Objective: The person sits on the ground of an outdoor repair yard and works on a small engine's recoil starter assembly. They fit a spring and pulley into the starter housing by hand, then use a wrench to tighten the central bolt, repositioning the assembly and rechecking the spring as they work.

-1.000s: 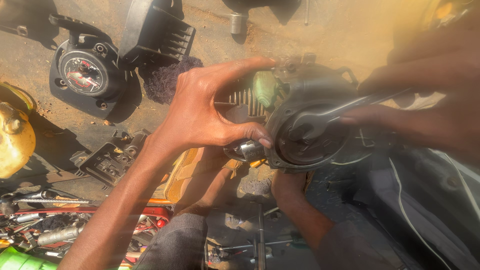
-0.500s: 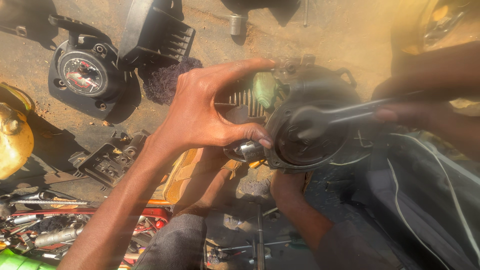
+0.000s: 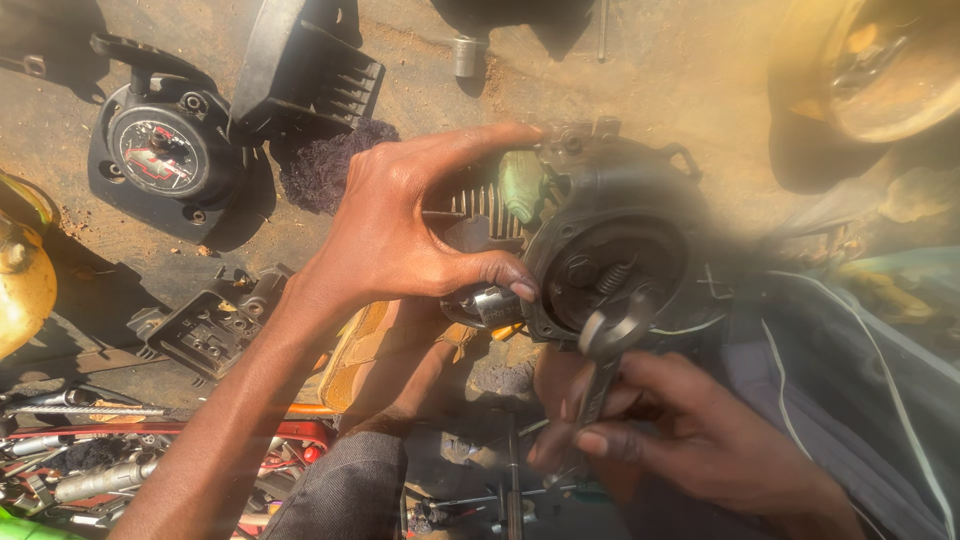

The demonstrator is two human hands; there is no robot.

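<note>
Far left, a yellow tank (image 3: 22,285) is cut off by the frame edge; only a curved flank shows. Below it a heap of hand tools (image 3: 90,465) lies on the dirt ground (image 3: 700,90), mostly in shadow, single pieces hard to separate. Above, a black round cover with a dial-like face (image 3: 160,160) lies flat, and just beside it a black finned housing (image 3: 305,70), its top cut off. A dark ribbed plate (image 3: 210,325) sits lower down, near the forearm.

Left hand (image 3: 400,235): fingers spread wide, index stretched over the top of the small engine (image 3: 600,250), thumb pressed against its lower left edge by a small metal stub. The palm covers part of the cooling fins; what lies under it is hidden.

The engine is held up off the ground at frame centre, round open face turned toward the viewer, a spring and bolt visible inside.

Right hand (image 3: 690,440): fingers closed around the shank of a ring spanner (image 3: 605,355), whose ring end rests at the lower rim of the open face. The handle end is hidden within the hand.

Right side is washed by glare; a rusty round vessel (image 3: 880,70) at top right is partly cut off.
</note>
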